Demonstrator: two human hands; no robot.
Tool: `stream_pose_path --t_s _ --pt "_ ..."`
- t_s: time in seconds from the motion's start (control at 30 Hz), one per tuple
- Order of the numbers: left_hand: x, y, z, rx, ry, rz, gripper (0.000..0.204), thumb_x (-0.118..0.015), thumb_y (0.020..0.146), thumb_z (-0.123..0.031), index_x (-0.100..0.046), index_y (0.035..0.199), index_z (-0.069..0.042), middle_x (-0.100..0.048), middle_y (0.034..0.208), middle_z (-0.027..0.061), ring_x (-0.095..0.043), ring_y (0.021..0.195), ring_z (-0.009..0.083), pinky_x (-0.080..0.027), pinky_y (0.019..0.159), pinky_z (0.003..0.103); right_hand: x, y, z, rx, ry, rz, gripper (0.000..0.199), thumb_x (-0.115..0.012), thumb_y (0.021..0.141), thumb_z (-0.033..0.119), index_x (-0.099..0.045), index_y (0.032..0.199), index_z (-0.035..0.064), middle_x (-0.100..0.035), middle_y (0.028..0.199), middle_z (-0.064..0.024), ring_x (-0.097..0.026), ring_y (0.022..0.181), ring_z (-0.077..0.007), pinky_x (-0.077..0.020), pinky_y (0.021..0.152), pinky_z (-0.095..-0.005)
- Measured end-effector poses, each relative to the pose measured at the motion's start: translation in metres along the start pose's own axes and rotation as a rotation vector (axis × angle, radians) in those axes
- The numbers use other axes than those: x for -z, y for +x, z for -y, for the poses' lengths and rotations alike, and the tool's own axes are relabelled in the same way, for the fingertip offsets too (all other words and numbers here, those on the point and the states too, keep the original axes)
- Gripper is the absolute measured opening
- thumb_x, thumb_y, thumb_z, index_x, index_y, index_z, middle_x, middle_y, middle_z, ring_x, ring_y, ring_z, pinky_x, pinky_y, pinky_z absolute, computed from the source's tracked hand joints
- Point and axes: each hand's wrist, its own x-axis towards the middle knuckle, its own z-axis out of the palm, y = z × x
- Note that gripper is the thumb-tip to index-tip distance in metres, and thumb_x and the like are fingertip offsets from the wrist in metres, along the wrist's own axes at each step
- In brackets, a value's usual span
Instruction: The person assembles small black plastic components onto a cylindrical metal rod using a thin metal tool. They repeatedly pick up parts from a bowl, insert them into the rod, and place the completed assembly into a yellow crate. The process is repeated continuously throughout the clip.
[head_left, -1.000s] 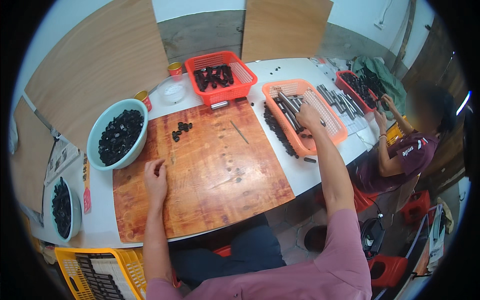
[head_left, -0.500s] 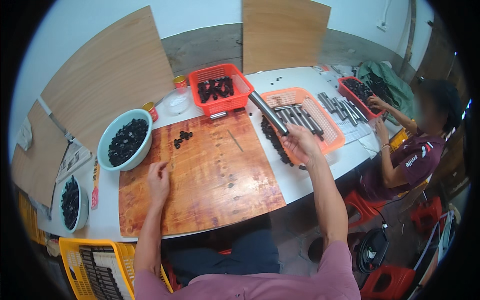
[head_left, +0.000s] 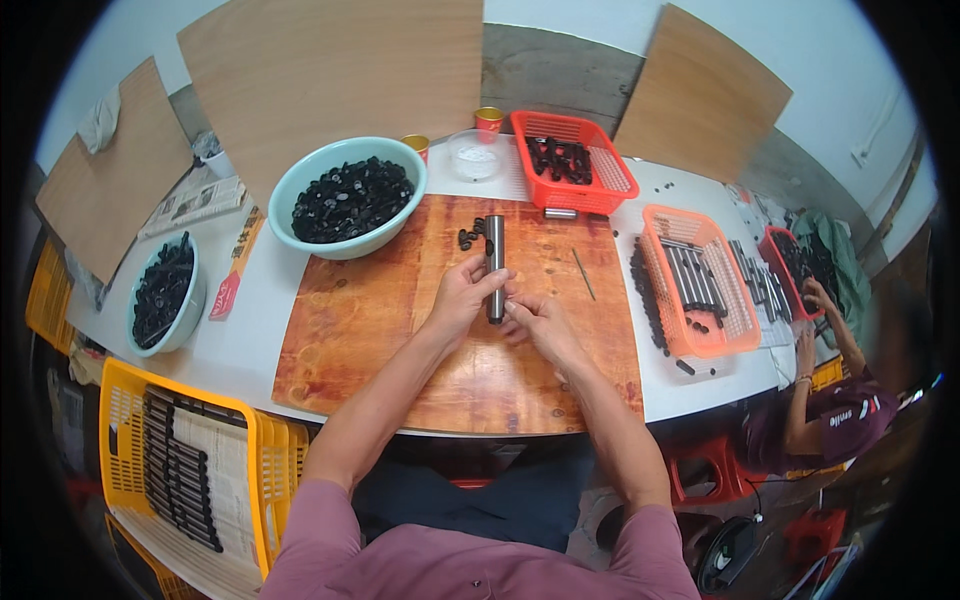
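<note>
A shiny metal tube (head_left: 497, 250) with dark ends stands nearly lengthwise in front of me, over the reddish-brown wooden board (head_left: 400, 350). My left hand (head_left: 465, 297) is closed around it from the left side. My right hand (head_left: 540, 325) is at its lower end, thumb and fingers closed against the tube. Just behind the left hand lie several small black caps (head_left: 468, 239) on the board. A thin rod-like strip (head_left: 583, 273) lies on the board to the right.
A pale green basin (head_left: 348, 243) of black caps sits back left, a smaller basin (head_left: 196, 300) farther left. At right stand a red basket (head_left: 580, 195) of black pieces and an orange basket (head_left: 745, 320) of metal tubes. A yellow crate (head_left: 262, 450) is lower left; a co-worker (head_left: 835, 420) sits right.
My right hand has brought the metal tube from beside the orange basket to over the board. My left hand has moved up and taken hold of it. The view has turned left.
</note>
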Motion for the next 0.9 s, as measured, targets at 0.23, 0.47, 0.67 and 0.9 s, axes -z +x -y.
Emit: stream_pose_path --t_s 0.23,0.47,0.67,0.9 --pt "0.026 0.013 0.013 0.038 -0.103 -0.097 0.044 -0.07 0.093 -0.006 -0.053 0.134 -0.003 -0.064 0.092 0.0031 -0.067 0.078 0.0115 -0.059 0.068 0.026 0.005 0.071 -0.008 0.397 -0.262 -0.311 0.021 -0.062 0.099 0.016 -0.07 0.097 -0.0027 -0.066 0.08 -0.0027 -0.059 0.075 -0.0097 -0.0482 0.069 -0.0294" --pt "0.032 0.022 0.019 0.09 -0.199 -0.101 0.029 -0.06 0.102 -0.013 -0.054 0.129 -0.004 -0.063 0.097 0.0044 -0.065 0.079 0.0119 -0.057 0.071 0.028 -0.005 0.078 -0.014 0.685 -0.794 -0.408 0.008 -0.068 0.087 0.006 -0.068 0.094 0.0003 -0.065 0.086 -0.0187 -0.065 0.082 -0.0376 -0.0516 0.072 -0.0435" --pt "0.037 0.024 0.022 0.111 -0.262 -0.064 0.026 -0.055 0.104 -0.014 -0.053 0.127 -0.002 -0.064 0.108 0.0091 -0.067 0.092 0.0163 -0.059 0.082 0.032 -0.002 0.079 -0.013 0.723 -0.839 -0.396 0.008 -0.069 0.086 0.005 -0.068 0.092 0.0005 -0.064 0.082 -0.0172 -0.064 0.078 -0.0351 -0.0513 0.07 -0.0431" --pt "0.038 0.024 0.024 0.086 -0.27 -0.049 0.028 -0.056 0.104 -0.013 -0.052 0.128 0.0 -0.064 0.111 0.0115 -0.068 0.099 0.0194 -0.059 0.089 0.035 -0.001 0.078 -0.013 0.714 -0.785 -0.38 0.008 -0.069 0.086 0.004 -0.069 0.092 0.0002 -0.064 0.082 -0.0175 -0.064 0.079 -0.0353 -0.0512 0.07 -0.0429"
